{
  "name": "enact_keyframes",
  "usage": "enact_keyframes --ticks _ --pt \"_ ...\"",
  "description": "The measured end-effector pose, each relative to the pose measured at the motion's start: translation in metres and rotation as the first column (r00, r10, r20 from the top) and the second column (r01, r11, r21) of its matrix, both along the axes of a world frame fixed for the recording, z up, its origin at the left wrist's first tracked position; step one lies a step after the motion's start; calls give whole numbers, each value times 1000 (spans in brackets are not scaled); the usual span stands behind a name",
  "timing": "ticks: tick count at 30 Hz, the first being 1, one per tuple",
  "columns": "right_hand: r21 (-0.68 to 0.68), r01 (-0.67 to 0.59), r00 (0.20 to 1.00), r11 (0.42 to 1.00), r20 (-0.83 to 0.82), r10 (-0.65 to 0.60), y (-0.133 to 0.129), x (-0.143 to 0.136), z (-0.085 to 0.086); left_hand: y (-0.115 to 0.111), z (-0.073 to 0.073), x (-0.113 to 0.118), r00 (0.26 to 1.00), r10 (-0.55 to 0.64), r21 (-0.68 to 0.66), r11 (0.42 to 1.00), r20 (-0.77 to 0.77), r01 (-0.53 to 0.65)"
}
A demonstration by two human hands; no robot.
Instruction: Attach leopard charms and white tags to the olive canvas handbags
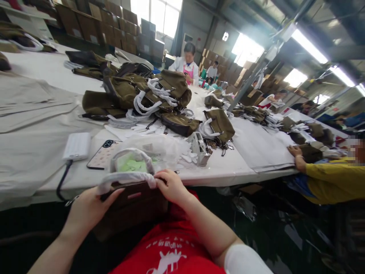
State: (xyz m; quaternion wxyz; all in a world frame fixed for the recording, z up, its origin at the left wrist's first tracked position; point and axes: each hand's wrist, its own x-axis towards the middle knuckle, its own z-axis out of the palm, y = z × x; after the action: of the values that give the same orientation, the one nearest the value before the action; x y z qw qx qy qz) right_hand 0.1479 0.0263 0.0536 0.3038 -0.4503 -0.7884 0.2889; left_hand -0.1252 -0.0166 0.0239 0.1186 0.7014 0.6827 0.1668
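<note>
A dark brown handbag point(137, 201) with a small pink label is at the table's front edge, against my body. Its two handles point(124, 177) are wrapped in white covering and stand up from the top. My left hand point(88, 209) grips the bag's left upper corner, thumb on the near side and other fingers mostly hidden. At the right end of the near handle, my right hand point(170, 186) is closed, pinching the bag's top edge. Just behind the bag lies a clear plastic bag point(165, 146) with white pieces, and something light green shows through the handles.
A phone point(103, 155) and a white power bank point(76, 146) with a dark cable lie left. Olive handbags point(128, 91) are heaped behind, beside a metal holder point(199, 148). A co-worker's yellow sleeve point(333, 180) is at the right; a metal post point(248, 82) rises from the table.
</note>
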Motion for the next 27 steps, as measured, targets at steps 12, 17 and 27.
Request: enact_keyframes --ticks 12,17,27 --pt "110 483 868 869 72 -492 32 106 -55 0 -18 17 924 272 254 946 -269 -204" --pt "174 538 772 825 290 -565 43 137 -73 -7 -17 13 905 342 125 939 -252 -321" --pt "156 555 729 817 382 -568 48 141 -78 -17 -18 26 891 452 380 833 -47 -402"
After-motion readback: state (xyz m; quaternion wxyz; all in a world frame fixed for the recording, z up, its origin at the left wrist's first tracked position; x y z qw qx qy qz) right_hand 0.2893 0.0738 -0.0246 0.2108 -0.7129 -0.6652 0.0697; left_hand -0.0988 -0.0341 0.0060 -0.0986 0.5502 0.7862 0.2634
